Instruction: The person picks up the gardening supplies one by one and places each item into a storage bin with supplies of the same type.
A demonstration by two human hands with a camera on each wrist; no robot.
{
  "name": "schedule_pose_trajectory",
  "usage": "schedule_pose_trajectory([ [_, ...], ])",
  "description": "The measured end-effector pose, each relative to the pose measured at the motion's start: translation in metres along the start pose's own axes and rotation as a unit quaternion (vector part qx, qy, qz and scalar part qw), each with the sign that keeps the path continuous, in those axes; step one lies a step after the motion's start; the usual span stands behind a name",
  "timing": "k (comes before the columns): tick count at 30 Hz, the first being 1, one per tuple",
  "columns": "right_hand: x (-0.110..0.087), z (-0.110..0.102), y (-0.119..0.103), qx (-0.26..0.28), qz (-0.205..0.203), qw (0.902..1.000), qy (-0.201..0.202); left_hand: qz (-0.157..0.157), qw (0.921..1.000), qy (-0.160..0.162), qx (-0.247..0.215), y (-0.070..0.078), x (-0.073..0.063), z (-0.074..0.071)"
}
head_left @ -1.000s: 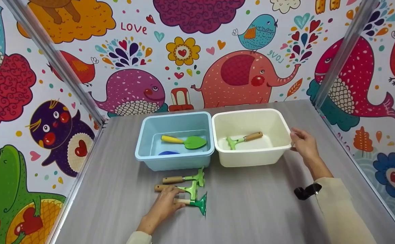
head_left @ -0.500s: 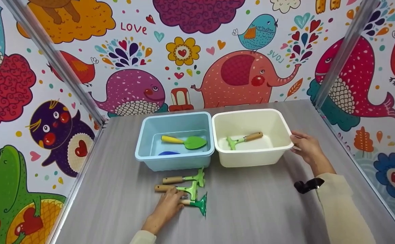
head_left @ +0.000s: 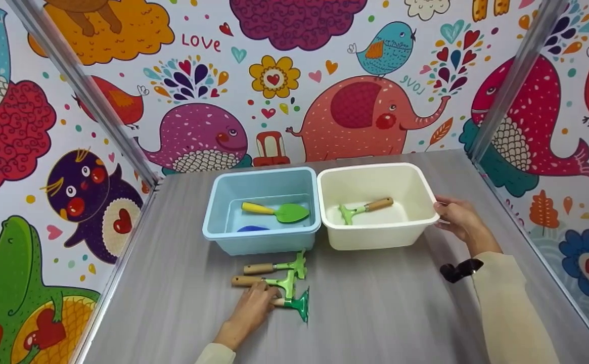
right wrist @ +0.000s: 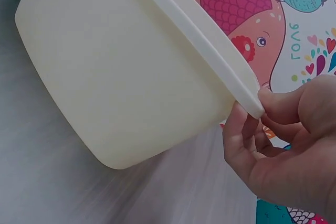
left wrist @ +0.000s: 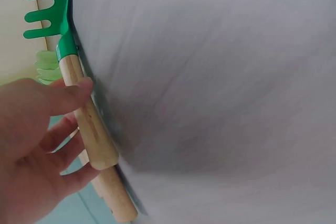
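Observation:
My left hand (head_left: 255, 307) pinches the wooden handle of a dark green toy hand rake (left wrist: 63, 11) lying on the table, thumb on one side and fingers on the other. Just beyond it are two light green garden tools with wooden handles, the nearer one (head_left: 286, 284) and the farther one (head_left: 298, 265). On the right, my right hand (head_left: 460, 222) grips the rim corner of a cream tub (right wrist: 115, 77), thumb above and fingers below. Inside that tub lies another light green tool with a wooden handle (head_left: 378, 203).
A light blue tub (head_left: 264, 242) stands against the cream one. It holds a green trowel with a yellow handle (head_left: 290, 213) and a partly hidden blue item (head_left: 252, 228). Patterned walls with metal posts (head_left: 501, 91) enclose the grey table (head_left: 375, 303).
My left hand has shifted slightly right along the dark green rake's handle. My right hand has settled more firmly around the cream tub's rim. The tubs and tools stay in place.

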State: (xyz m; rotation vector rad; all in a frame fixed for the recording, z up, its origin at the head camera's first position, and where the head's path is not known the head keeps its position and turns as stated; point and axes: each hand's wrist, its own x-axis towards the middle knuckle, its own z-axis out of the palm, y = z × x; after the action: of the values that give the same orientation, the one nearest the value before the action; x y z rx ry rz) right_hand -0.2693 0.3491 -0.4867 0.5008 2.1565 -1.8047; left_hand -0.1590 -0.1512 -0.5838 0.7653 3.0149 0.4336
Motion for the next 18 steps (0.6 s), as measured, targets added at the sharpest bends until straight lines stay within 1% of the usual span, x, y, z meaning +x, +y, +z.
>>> schedule_pose_trajectory([
  [6,0.0014,0.0009,-0.001,-0.016,-0.002,0.9999,0.005,0.007,0.9999,-0.013,-0.002,0.0,-0.0004,0.0036],
  [11,0.0006,0.0021,-0.0039,-0.029,-0.005,0.9994,0.018,0.012,0.9997,-0.021,0.001,-0.0002,-0.0001,0.0034],
  [18,-0.0003,0.006,-0.0034,-0.027,-0.004,0.9991,0.033,0.012,0.9995,-0.028,0.005,0.0028,0.0009,0.0023],
])
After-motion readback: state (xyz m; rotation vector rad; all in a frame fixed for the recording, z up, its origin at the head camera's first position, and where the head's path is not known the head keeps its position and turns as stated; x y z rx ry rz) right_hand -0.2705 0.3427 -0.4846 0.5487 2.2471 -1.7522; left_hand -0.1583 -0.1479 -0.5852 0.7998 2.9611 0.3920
